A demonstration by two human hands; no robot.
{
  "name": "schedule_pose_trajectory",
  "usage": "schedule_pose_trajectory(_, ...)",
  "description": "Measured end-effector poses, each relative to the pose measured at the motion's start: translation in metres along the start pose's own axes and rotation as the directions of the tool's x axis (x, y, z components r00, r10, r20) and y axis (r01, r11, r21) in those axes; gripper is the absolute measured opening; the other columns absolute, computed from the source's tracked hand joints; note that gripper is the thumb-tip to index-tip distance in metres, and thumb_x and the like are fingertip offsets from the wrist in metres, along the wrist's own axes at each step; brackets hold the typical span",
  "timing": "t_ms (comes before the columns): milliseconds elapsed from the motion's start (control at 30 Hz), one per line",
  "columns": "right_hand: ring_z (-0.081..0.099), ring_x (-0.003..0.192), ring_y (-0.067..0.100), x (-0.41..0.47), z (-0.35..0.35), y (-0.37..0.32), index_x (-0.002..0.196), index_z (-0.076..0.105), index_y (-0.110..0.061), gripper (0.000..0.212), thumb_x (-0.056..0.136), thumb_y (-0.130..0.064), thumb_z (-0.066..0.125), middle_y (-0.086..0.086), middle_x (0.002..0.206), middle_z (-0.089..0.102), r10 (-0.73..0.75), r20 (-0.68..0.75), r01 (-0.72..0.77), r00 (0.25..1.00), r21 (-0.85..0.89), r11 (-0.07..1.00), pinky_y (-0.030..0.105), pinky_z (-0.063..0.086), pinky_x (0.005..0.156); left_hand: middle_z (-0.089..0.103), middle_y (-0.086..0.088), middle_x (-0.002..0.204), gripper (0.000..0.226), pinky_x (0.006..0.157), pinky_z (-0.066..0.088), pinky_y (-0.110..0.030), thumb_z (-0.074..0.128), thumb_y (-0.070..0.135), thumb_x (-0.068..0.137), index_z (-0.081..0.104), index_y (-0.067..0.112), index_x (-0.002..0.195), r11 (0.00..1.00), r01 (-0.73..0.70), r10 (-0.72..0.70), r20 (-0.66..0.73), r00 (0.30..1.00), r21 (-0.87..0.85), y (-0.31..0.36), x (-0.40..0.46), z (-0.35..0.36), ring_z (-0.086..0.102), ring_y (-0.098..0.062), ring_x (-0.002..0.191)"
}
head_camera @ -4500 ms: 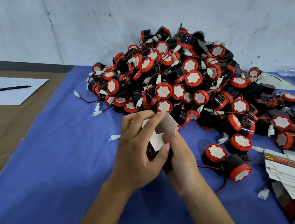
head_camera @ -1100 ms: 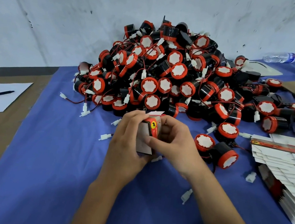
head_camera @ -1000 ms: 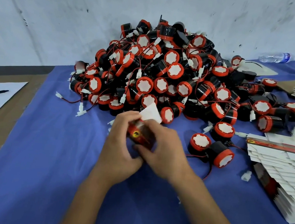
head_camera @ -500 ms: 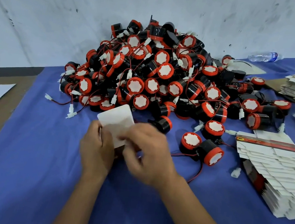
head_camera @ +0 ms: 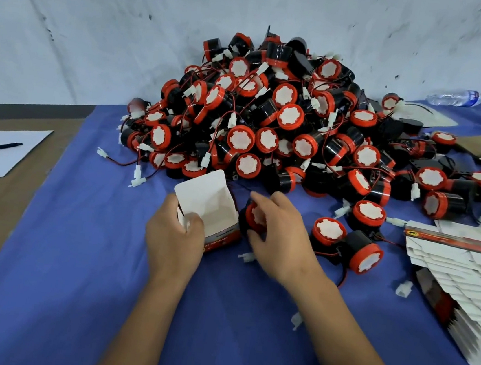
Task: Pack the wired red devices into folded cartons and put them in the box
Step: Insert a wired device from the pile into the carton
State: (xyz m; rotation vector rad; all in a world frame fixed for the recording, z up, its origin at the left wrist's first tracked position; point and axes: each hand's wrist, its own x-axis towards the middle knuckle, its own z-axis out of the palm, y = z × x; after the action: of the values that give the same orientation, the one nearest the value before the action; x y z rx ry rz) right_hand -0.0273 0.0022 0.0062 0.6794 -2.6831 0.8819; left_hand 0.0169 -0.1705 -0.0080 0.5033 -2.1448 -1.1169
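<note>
L hand (head_camera: 173,237) w/ carton (head_camera: 211,209)

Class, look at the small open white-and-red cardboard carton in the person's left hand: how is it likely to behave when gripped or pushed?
The small open white-and-red cardboard carton looks thin-walled, so the left hand could probably dent it if squeezed. It seems empty with its flap up, so it is likely light and would slide or tip easily on the blue cloth.

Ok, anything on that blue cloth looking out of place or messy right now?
Yes: the stack of flat white cartons at the right edge has slumped into a slanted fan, and a clear plastic water bottle lies on its side behind the pile of red-capped black devices.
</note>
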Motion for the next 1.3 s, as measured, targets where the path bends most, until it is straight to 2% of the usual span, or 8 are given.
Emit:
schedule_pose_trajectory(233,0.032,0.133,0.02,0.004,-0.014,0.025,0.158,0.038,-0.028,0.087,0.084,0.007,0.068,-0.007,0.156,0.037,-0.072,0.193,0.079,0.979,-0.029,0.996,0.029,0.035,0.113,0.066,0.011,0.098,0.019,0.062,0.045,-0.019,0.063,0.014,0.089,0.062,0.024,0.105,1.0,-0.012,0.011,0.041,0.999,0.015,-0.007,0.006,-0.007,0.058,-0.015,0.095)
schedule_pose_trajectory(400,0.043,0.106,0.02,0.004,-0.019,0.018,0.123,0.062,-0.023,0.058,0.082,-0.06,0.076,-0.006,0.109,0.057,-0.05,-0.126,0.031,0.991,-0.146,0.989,0.032,0.041,0.089,0.067,0.011,0.091,0.017,0.062,0.044,-0.028,0.069,0.019,0.088,0.061,0.03,0.097,0.999,-0.03,0.033,0.119,0.992,-0.03,-0.008,0.009,-0.014,0.06,-0.009,0.081)
schedule_pose_trajectory(567,0.057,0.074,0.016,-0.003,-0.03,-0.009,0.108,0.046,-0.02,0.05,0.093,-0.066,0.058,-0.008,0.084,0.056,0.004,-0.361,0.197,0.933,0.519,0.832,0.034,0.048,0.063,0.07,0.02,0.09,0.023,0.058,0.054,-0.025,0.058,0.028,0.078,0.063,0.04,0.098,0.996,-0.019,0.04,0.233,0.972,-0.093,-0.006,0.004,-0.012,0.066,-0.004,0.082)
schedule_pose_trajectory(700,0.054,0.082,0.008,-0.006,-0.026,-0.045,0.115,0.051,-0.02,0.056,0.085,-0.064,0.068,-0.013,0.097,0.052,-0.186,-0.412,0.358,0.892,0.392,0.847,0.015,0.044,0.069,0.069,0.019,0.084,0.018,0.061,0.05,-0.024,0.062,0.038,0.085,0.061,0.041,0.102,0.993,-0.11,0.115,0.323,0.939,-0.032,-0.002,0.001,-0.003,0.063,0.0,0.078)
schedule_pose_trajectory(867,0.053,0.093,0.015,-0.01,0.001,-0.059,0.132,0.055,-0.026,0.06,0.087,-0.063,0.07,-0.008,0.111,0.051,-0.316,-0.207,0.341,0.926,0.098,0.935,0.037,0.053,0.076,0.058,0.055,0.083,0.056,0.071,0.04,0.006,0.081,-0.007,0.079,0.063,0.038,0.108,0.987,-0.083,0.134,0.409,0.903,-0.14,-0.003,-0.009,-0.005,0.054,0.033,0.084)
schedule_pose_trajectory(1033,0.051,0.108,0.014,-0.008,0.0,-0.046,0.128,0.054,-0.027,0.06,0.084,-0.064,0.071,-0.011,0.116,0.064,-0.136,-0.267,0.13,0.954,-0.04,0.991,0.035,0.044,0.091,0.072,0.024,0.088,0.018,0.062,0.054,-0.018,0.064,0.026,0.085,0.066,0.038,0.099,0.984,-0.076,0.135,0.408,0.903,-0.158,0.004,-0.002,-0.007,0.068,0.0,0.082)
schedule_pose_trajectory(1200,0.046,0.102,0.013,-0.013,0.0,-0.039,0.103,0.055,-0.022,0.045,0.078,-0.048,0.083,-0.016,0.091,0.051,-0.057,-0.258,0.063,0.965,0.016,0.998,0.036,0.053,0.08,0.074,0.008,0.109,0.038,0.084,0.061,-0.038,0.062,0.023,0.078,0.067,0.025,0.116,0.976,0.028,0.095,0.539,0.837,-0.215,0.003,0.001,-0.013,0.07,-0.012,0.1)
schedule_pose_trajectory(1300,0.04,0.119,0.015,-0.016,0.001,-0.041,0.115,0.066,-0.024,0.044,0.083,-0.052,0.077,-0.008,0.114,0.058,-0.032,-0.248,0.026,0.968,-0.028,0.999,0.031,0.049,0.094,0.076,0.001,0.106,0.043,0.079,0.06,-0.03,0.059,0.011,0.076,0.068,0.02,0.117,0.943,0.112,0.103,0.597,0.795,-0.312,0.002,0.003,-0.019,0.072,-0.015,0.098)
